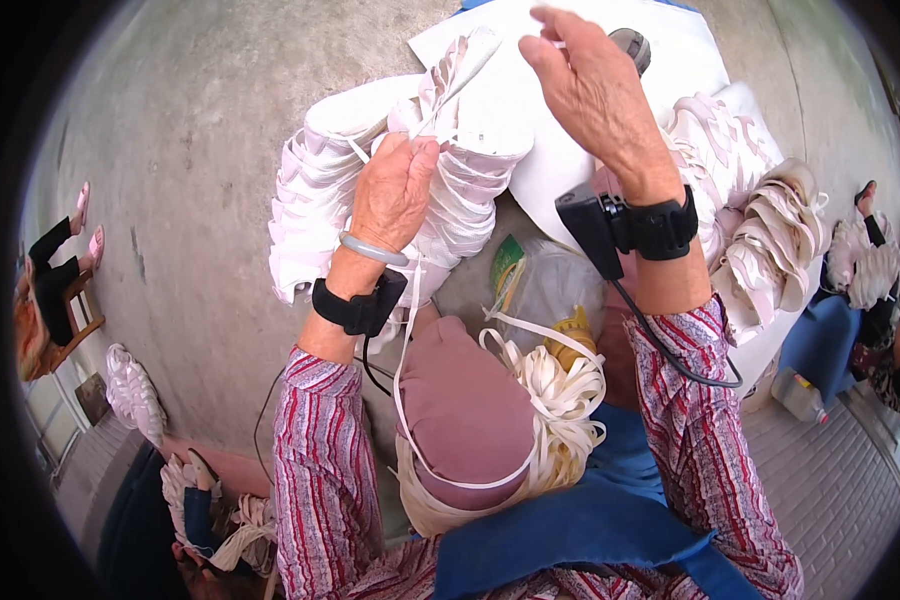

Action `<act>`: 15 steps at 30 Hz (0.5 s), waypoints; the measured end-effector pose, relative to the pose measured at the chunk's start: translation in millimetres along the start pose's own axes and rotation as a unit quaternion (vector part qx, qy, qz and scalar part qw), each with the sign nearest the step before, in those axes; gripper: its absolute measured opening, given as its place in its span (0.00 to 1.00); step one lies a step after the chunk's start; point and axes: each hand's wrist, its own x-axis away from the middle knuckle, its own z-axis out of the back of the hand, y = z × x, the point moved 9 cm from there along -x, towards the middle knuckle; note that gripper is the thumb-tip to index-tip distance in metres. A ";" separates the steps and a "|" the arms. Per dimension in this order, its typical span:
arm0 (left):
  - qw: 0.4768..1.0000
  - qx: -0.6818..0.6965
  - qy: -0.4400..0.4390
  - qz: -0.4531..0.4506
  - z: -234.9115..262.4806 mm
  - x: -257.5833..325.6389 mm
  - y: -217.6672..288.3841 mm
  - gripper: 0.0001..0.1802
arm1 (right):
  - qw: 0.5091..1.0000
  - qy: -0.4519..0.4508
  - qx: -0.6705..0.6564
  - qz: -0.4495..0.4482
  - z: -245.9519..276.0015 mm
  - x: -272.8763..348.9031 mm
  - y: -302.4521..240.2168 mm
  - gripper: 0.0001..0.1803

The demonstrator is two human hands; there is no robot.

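My left hand (395, 190) is closed, its fingers pinching a white lace at a pale pink-and-white shoe upper (455, 75). That upper stands over stacked shoe uppers (380, 190) of the same colour. A long white lace (398, 385) hangs below the left hand and loops across my knee. On my lap lies a bundle of cream laces (570, 395). My right hand (600, 95) is raised over a white sheet (555, 165), thumb and fingers apart and holding nothing. Its fingertips are slightly blurred.
More shoe uppers (770, 235) are piled at the right. A clear plastic bag (560, 285) and a yellow object (570, 340) sit between my knees. A dark grey rounded thing (630, 48) lies beyond my right hand. Other people sit at both sides, near more uppers (133, 395).
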 end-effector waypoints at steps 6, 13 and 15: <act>0.970 0.157 -0.049 0.179 2.6 0.5 -16.3 0.21 | 0.919 -0.207 -0.297 -0.156 -81.7 56.0 1.8 0.19; 0.963 0.186 -0.088 0.173 -2.1 5.9 -13.6 0.23 | 0.938 -0.150 -0.278 -0.143 -104.6 68.3 -8.5 0.19; 0.959 0.199 -0.109 0.170 -3.6 5.9 -14.0 0.23 | 0.941 -0.168 -0.251 -0.151 -105.4 68.2 -4.3 0.17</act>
